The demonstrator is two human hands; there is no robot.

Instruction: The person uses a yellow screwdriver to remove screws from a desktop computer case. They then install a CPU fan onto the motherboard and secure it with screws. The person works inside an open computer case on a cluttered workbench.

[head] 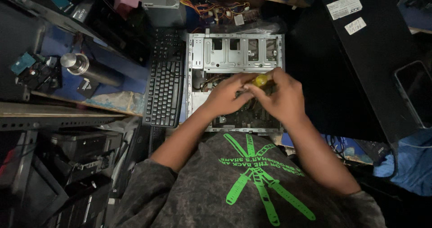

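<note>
Both hands, the left hand (pixel 226 97) and the right hand (pixel 281 99), grasp together a small round yellow tool handle (pixel 261 80) over the open grey metal computer case (pixel 235 52), beside a black keyboard (pixel 164 86).

The single head-worn camera looks steeply down, close above the open computer case (pixel 235 57).

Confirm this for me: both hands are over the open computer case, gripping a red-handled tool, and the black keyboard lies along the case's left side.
Not quite. The head view shows the tool's handle is yellow, not red. The rest holds: the left hand and right hand meet on it over the open computer case, and the black keyboard lies along the case's left side.
</note>
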